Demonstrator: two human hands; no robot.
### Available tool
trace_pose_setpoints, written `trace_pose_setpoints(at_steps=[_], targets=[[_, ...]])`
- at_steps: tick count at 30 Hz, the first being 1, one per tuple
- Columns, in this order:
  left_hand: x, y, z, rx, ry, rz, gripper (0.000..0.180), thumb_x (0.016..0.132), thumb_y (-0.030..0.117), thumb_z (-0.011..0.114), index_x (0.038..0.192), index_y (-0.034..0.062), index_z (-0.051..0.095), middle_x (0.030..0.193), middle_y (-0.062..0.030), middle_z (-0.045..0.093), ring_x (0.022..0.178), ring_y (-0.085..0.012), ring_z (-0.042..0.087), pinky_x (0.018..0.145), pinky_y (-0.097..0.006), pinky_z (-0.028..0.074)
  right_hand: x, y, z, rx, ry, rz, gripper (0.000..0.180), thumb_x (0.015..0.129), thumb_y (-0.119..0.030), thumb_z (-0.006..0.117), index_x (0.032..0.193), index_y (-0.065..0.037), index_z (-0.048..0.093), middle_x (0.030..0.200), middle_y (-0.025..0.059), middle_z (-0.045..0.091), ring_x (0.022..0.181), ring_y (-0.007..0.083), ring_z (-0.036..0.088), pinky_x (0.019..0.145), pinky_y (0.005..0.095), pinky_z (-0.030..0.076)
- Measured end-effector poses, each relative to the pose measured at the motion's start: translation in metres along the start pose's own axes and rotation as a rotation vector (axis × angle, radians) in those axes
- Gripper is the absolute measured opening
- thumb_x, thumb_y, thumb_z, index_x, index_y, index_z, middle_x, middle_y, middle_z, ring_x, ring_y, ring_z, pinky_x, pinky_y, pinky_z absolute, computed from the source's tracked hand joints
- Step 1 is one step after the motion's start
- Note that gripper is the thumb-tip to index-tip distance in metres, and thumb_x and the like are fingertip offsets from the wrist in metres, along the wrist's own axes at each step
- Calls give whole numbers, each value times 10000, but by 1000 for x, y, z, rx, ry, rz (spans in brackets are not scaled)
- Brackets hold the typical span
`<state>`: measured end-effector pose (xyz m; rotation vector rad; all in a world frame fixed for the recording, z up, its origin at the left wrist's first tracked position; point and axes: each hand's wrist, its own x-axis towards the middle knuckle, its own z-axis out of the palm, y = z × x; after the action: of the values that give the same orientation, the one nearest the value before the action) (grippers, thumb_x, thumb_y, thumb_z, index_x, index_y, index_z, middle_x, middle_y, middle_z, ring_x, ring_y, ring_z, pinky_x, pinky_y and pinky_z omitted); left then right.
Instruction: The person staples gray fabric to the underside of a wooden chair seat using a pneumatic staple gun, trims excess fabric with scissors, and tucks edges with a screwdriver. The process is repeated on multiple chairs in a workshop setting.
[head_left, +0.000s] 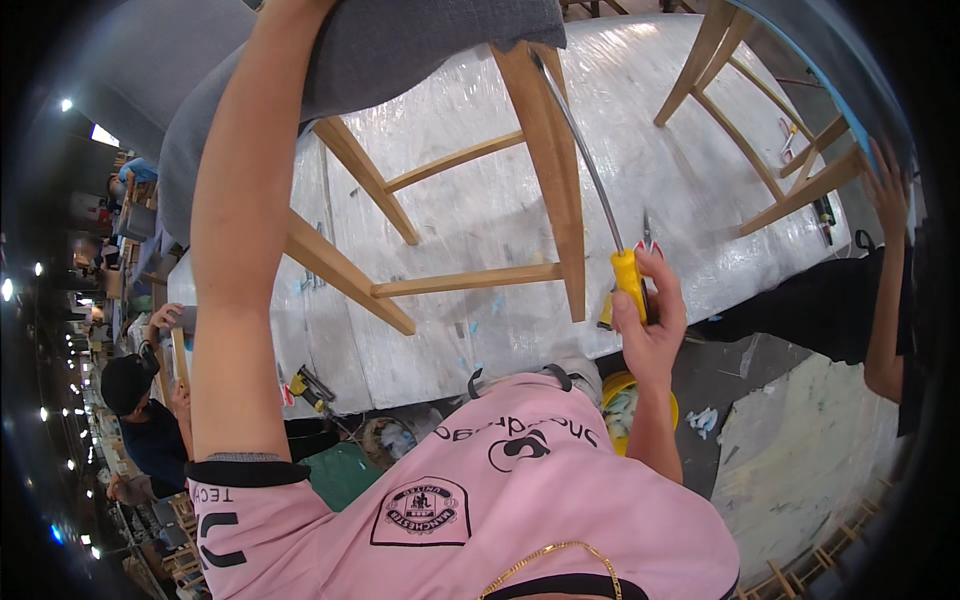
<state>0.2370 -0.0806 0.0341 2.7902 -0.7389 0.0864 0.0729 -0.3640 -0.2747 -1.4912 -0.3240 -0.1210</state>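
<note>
One long screwdriver (pixel 600 200), yellow handle clenched in right hand (pixel 650 320), shaft slanting far-left along wooden chair leg (pixel 550 150); left hand out of view, grip untellable.

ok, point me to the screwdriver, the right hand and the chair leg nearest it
screwdriver (pixel 628 275), head view, yellow handle
right hand (pixel 650 320), head view, middle of the hand
chair leg (pixel 555 170), head view, mid-length of the wood

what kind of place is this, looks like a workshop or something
Most likely a furniture workshop. An unfinished wooden chair frame with grey upholstery lies on a plastic-wrapped bench, the right hand holds a yellow-handled screwdriver, and a second chair frame sits nearby.
</note>
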Motion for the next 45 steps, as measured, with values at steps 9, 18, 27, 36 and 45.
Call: trace_pose_setpoints(at_steps=[9, 18, 27, 36, 45], targets=[[6, -12, 0, -12, -32, -6, 676, 788, 646, 734, 1255, 157, 724, 1260, -154, 683, 1200, -320, 610, 1013, -451, 457, 8, -29, -5, -163, 30, 26, 401, 904, -134, 786, 1260, 7, 669, 1021, 71, 683, 756, 91, 548, 663, 223, 419], [8, -18, -4, -36, -40, 38, 639, 808, 619, 734, 1249, 158, 722, 1278, -154, 670, 1218, -321, 591, 1036, -462, 433, 7, -25, -4, -161, 21, -162, 388, 905, -98, 774, 1260, 19, 672, 1082, 129, 705, 905, 178, 643, 815, 283, 500], [9, -16, -3, 16, -38, 61, 611, 840, 627, 715, 1247, 170, 708, 1288, -149, 661, 1230, -318, 578, 1047, -473, 426, 15, -24, 7, -124, 40, -144, 377, 918, -92, 769, 1262, 24, 666, 1107, 152, 696, 959, 197, 656, 866, 296, 502], [1, -8, 0, -68, -77, 17, 570, 893, 590, 689, 1257, 151, 663, 1245, -138, 674, 1172, -277, 616, 983, -417, 475, 37, 35, 48, -26, 106, -376, 352, 940, -77, 746, 1263, -7, 624, 1135, 164, 666, 961, 178, 640, 843, 277, 501], [-2, -5, 4, -102, -52, 16, 602, 790, 499, 793, 1224, 109, 643, 1165, -121, 680, 1092, -260, 641, 934, -373, 501, 72, 74, 44, 29, 58, -498, 336, 943, -94, 746, 1252, -34, 629, 1149, 181, 663, 949, 187, 654, 815, 277, 511]])
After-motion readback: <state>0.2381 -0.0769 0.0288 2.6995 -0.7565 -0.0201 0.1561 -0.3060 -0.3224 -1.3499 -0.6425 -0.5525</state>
